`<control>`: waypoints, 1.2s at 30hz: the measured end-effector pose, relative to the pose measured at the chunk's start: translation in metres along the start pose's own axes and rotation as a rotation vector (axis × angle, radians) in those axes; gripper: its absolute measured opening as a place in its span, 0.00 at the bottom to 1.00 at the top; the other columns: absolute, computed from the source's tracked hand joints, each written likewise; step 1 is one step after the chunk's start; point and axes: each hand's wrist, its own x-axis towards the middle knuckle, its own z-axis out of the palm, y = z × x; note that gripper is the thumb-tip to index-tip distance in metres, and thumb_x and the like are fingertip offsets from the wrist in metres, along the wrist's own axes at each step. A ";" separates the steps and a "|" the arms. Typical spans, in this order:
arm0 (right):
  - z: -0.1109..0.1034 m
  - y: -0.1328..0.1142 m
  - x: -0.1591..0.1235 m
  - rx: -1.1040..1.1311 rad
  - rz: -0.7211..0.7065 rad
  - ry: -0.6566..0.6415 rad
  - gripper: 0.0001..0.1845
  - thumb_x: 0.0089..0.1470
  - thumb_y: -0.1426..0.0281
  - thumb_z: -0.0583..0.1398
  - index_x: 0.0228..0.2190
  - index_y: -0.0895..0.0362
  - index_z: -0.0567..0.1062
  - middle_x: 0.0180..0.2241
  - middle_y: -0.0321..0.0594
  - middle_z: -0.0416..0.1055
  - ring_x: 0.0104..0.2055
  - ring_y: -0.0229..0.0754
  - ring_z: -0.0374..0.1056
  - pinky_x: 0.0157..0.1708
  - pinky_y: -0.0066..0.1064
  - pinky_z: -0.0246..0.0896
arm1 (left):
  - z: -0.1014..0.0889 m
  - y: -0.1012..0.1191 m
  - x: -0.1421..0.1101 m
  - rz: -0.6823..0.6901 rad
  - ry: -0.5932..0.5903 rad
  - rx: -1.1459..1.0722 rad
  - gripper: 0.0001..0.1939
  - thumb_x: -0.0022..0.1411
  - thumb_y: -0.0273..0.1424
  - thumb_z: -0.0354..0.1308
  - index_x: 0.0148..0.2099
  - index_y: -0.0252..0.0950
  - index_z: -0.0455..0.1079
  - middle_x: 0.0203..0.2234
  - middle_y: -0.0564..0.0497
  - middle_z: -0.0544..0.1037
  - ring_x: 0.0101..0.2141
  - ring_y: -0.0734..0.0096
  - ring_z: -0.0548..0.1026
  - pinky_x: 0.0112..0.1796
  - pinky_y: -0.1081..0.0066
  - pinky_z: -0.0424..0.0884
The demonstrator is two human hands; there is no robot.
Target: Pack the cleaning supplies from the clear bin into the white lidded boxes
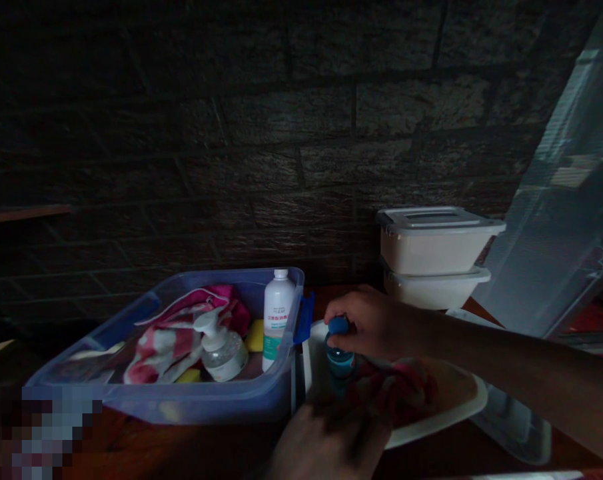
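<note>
My right hand [364, 323] reaches in from the right, its fingers closed around the neck of a small bottle with a blue cap [340, 365]. The bottle is upright, inside the rim of a white plastic bin [438, 420]. A crumpled pink-and-white striped cloth [398, 390] lies in the bin beside it. At the bin's near left side is my left hand [331, 437], dark and smeared, its fingers not clearly shown.
Left of the bin stands a translucent blue tub [196, 400] holding a pump bottle [224, 353], a white bottle [280, 320], a striped cloth [168, 340] and a yellow sponge [255, 335]. Two lidded boxes [431, 250] are stacked behind. A loose lid [518, 423] lies right.
</note>
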 end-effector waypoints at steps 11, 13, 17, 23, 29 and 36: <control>-0.025 0.050 -0.047 0.033 0.330 -0.134 0.11 0.54 0.72 0.60 0.40 0.61 0.77 0.33 0.42 0.77 0.34 0.43 0.73 0.31 0.29 0.64 | -0.002 0.002 -0.003 -0.032 -0.036 -0.040 0.16 0.66 0.33 0.60 0.54 0.36 0.68 0.38 0.49 0.82 0.31 0.65 0.79 0.31 0.67 0.73; -0.028 0.054 -0.056 -0.021 0.313 -0.224 0.11 0.49 0.75 0.62 0.37 0.60 0.78 0.36 0.43 0.77 0.36 0.44 0.72 0.34 0.30 0.64 | -0.003 0.002 -0.002 -0.026 -0.028 -0.041 0.17 0.67 0.32 0.58 0.56 0.36 0.67 0.44 0.47 0.82 0.32 0.66 0.79 0.32 0.67 0.74; -0.023 0.051 -0.061 -0.118 0.265 -0.324 0.11 0.44 0.77 0.65 0.34 0.59 0.77 0.38 0.44 0.76 0.39 0.47 0.71 0.36 0.31 0.62 | -0.006 0.002 -0.003 -0.062 -0.023 -0.020 0.18 0.65 0.29 0.59 0.56 0.37 0.67 0.45 0.47 0.82 0.36 0.62 0.81 0.35 0.64 0.77; -0.024 0.052 -0.053 -0.251 0.233 -0.356 0.09 0.45 0.78 0.64 0.33 0.57 0.76 0.36 0.44 0.76 0.38 0.47 0.70 0.36 0.32 0.59 | -0.004 0.002 -0.004 -0.041 -0.023 -0.011 0.17 0.67 0.31 0.57 0.58 0.37 0.67 0.38 0.49 0.83 0.33 0.60 0.81 0.33 0.63 0.77; -0.023 0.050 -0.052 -0.396 0.295 -0.375 0.02 0.47 0.76 0.64 0.27 0.59 0.75 0.29 0.46 0.74 0.29 0.45 0.67 0.28 0.33 0.54 | -0.006 0.004 -0.004 -0.060 0.010 -0.012 0.13 0.68 0.30 0.56 0.54 0.40 0.70 0.36 0.51 0.83 0.34 0.60 0.82 0.33 0.63 0.77; -0.016 0.047 -0.059 -0.378 0.303 -0.371 0.09 0.46 0.72 0.67 0.30 0.56 0.72 0.28 0.43 0.72 0.27 0.42 0.63 0.24 0.33 0.52 | -0.005 0.000 -0.004 -0.006 0.028 -0.027 0.13 0.68 0.28 0.55 0.54 0.38 0.71 0.38 0.50 0.83 0.32 0.64 0.80 0.31 0.66 0.76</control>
